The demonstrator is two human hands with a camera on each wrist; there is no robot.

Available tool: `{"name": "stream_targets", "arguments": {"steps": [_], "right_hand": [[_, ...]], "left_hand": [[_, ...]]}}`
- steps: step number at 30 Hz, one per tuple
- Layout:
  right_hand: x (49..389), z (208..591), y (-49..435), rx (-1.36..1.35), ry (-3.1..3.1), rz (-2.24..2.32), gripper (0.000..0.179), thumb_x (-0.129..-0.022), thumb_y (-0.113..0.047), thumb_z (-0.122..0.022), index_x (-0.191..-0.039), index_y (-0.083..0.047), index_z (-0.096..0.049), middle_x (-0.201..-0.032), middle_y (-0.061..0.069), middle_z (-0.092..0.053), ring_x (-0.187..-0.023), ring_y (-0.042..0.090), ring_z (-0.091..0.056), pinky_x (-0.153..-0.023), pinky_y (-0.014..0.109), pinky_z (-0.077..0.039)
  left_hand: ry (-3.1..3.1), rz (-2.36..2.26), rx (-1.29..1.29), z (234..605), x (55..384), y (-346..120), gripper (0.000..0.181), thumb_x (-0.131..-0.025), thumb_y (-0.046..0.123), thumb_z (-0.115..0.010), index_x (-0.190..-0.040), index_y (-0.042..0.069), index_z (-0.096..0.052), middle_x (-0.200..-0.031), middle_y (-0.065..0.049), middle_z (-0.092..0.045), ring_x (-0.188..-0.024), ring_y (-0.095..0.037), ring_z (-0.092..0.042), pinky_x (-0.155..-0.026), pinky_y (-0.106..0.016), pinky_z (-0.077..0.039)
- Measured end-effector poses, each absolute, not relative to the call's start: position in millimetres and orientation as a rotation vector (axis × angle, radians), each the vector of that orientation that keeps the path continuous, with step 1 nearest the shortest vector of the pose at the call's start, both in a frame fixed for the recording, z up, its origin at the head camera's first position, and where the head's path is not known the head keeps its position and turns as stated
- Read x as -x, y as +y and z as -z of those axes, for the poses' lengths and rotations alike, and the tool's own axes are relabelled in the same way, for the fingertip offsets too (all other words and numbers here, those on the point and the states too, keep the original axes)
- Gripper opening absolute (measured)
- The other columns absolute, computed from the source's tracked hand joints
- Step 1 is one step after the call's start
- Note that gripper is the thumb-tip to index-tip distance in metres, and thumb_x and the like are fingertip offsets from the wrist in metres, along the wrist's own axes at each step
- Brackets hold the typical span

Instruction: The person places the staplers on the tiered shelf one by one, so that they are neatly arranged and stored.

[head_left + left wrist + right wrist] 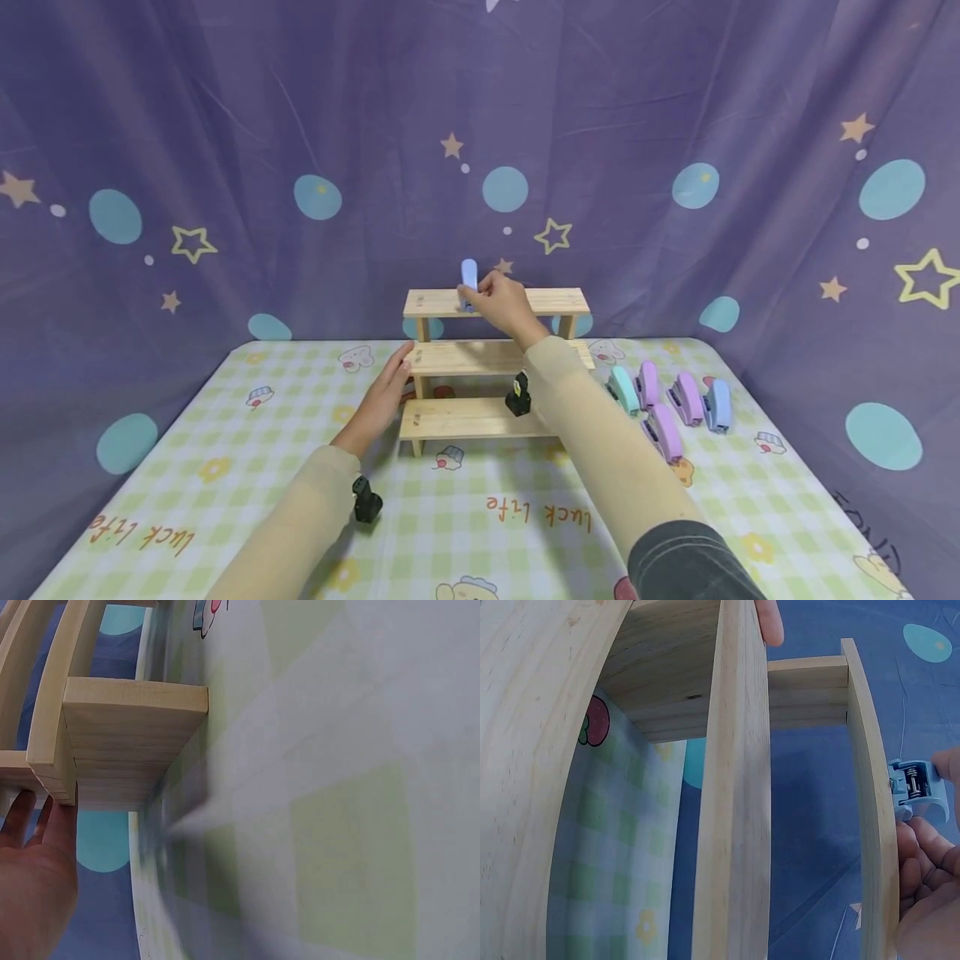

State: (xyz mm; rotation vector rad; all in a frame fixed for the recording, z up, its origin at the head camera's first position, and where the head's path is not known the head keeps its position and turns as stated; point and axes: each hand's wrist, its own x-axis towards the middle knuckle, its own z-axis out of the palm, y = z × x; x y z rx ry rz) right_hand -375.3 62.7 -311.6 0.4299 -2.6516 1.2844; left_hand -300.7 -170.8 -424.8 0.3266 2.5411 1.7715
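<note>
My right hand (504,302) pinches a small light-blue stapler (469,275) upright at the top shelf of a three-tier wooden rack (472,358). In the right wrist view the stapler (915,787) shows its spring and metal parts, its end right at the top board (874,795); thumb and fingers hold it on opposite sides. My left hand (386,392) rests against the rack's left end by the middle shelf, fingers extended. The left wrist view shows the left hand (37,881) with its fingertips at the wooden boards (56,742).
Right of the rack, several staplers lie on the checked tablecloth (300,417): a mint one (622,390), purple ones (663,432) and a blue one (717,406). A purple curtain (390,108) with stars and dots hangs behind the rack.
</note>
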Motion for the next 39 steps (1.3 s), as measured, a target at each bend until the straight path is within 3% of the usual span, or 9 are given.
{"name": "stream_targets", "arguments": {"steps": [14, 21, 30, 39], "right_hand": [[372, 308, 68, -0.433, -2.641, -1.315, 0.048, -0.100, -0.051, -0.056, -0.117, -0.006, -0.060, -0.103, 0.007, -0.062, -0.089, 0.022, -0.060, -0.079, 0.039, -0.052], [369, 312, 74, -0.485, -2.592, -1.233, 0.036, -0.101, -0.043, -0.058, -0.111, -0.009, -0.062, -0.095, 0.005, -0.064, -0.086, 0.021, -0.059, -0.077, 0.036, -0.050], [352, 312, 100, -0.559, -2.622, -1.173, 0.035, -0.102, -0.042, -0.057, -0.115, -0.010, -0.060, -0.103, 0.007, -0.065, -0.094, 0.022, -0.061, -0.077, 0.039, -0.053], [339, 319, 133, -0.541, -2.621, -1.087, 0.032, -0.100, -0.039, -0.059, -0.111, -0.009, -0.061, -0.096, 0.006, -0.066, -0.088, 0.022, -0.062, -0.076, 0.038, -0.051]], "left_hand": [[2.551, -1.763, -0.328, 423, 301, -171, 0.056, -0.109, 0.051, -0.026, -0.161, 0.036, -0.015, -0.167, -0.004, -0.013, -0.149, -0.034, -0.019, -0.118, -0.059, -0.019], [2.544, -1.780, -0.322, 426, 301, -171, 0.056, -0.108, 0.053, -0.027, -0.161, 0.038, -0.016, -0.166, -0.004, -0.015, -0.148, -0.034, -0.023, -0.118, -0.057, -0.023], [2.529, -1.804, -0.326, 425, 301, -171, 0.055, -0.108, 0.053, -0.028, -0.160, 0.039, -0.017, -0.166, -0.005, -0.017, -0.146, -0.036, -0.027, -0.116, -0.057, -0.028], [2.537, -1.795, -0.341, 424, 299, -170, 0.054, -0.109, 0.051, -0.029, -0.160, 0.039, -0.019, -0.166, -0.002, -0.018, -0.146, -0.034, -0.028, -0.114, -0.056, -0.032]]}}
